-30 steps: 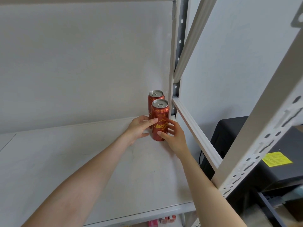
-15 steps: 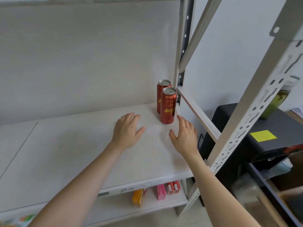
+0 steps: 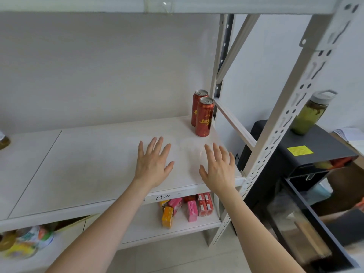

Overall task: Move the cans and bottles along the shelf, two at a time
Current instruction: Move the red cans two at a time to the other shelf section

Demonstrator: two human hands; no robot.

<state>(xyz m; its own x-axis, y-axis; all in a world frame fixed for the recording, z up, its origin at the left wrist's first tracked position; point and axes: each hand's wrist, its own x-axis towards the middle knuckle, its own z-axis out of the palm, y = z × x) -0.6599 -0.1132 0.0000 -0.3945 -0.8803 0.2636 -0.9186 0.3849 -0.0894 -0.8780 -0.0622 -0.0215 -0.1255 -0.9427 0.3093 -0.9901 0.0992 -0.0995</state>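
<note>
Cans (image 3: 203,117) | upright, shelf's (image 3: 98,164) far right corner | beyond both hands | left (image 3: 152,163), right (image 3: 217,169) flat, holding nothing

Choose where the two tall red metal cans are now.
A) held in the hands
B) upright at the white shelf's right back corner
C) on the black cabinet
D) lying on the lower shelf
B: the tall red metal cans stand upright in the white shelf's right back corner, apart from the left hand and right hand.

Handwritten "135711", roughly, on front edge of shelf (image 3: 162,197), orange script on front red can (image 3: 204,117) only partly legible, yellow sticker (image 3: 300,150) atop black cabinet (image 3: 323,143) too blurred to read
</note>
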